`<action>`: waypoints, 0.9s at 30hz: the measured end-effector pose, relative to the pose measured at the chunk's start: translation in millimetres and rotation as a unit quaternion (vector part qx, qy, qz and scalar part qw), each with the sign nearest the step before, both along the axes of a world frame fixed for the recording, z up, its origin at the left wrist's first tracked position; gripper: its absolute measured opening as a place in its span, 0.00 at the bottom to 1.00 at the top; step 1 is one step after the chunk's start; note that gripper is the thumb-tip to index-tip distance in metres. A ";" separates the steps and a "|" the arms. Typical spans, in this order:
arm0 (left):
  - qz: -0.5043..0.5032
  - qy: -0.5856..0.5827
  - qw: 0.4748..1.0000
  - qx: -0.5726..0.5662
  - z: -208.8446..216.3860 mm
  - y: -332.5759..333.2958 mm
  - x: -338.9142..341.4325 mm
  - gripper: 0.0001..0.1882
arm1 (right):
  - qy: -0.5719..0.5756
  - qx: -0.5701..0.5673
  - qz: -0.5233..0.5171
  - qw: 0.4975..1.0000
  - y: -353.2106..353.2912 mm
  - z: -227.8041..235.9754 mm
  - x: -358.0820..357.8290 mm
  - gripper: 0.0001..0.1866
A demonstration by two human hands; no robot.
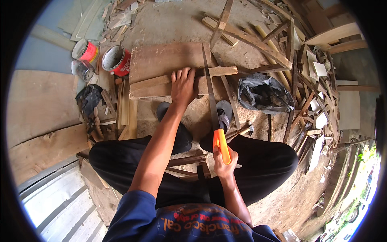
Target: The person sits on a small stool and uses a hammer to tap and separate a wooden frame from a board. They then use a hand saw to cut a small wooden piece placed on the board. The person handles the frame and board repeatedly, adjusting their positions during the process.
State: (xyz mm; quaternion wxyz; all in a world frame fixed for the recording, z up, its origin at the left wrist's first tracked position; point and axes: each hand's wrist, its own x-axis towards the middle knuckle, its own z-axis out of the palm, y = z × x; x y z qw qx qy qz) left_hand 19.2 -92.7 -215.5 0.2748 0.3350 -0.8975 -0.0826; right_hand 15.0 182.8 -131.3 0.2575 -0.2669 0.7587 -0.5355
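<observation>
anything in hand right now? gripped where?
Right hand grips a handsaw by its orange handle. Left hand holds nothing; it presses flat on the wooden strip.

Light: soft, even daylight; the dirt floor was brightly lit without harsh glare.
Source: brightest at 4 to 5 o'clock, where outdoor greenery looked washed out.
Shadows: faint and diffuse, densest under the person's legs near the centre.
Distortion: strong fisheye; boards at 8 o'clock curved, black vignette around the rim.
Focus: centre sharp; edges at 5 o'clock smeared and soft.
Blur: no motion blur on the saw.
</observation>
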 end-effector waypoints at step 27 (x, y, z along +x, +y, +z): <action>-0.011 -0.025 1.000 0.006 -2.6 -7.4 -2.5 0.22 | 0.040 -0.010 0.036 0.999 -19.2 -3.0 -18.3 0.12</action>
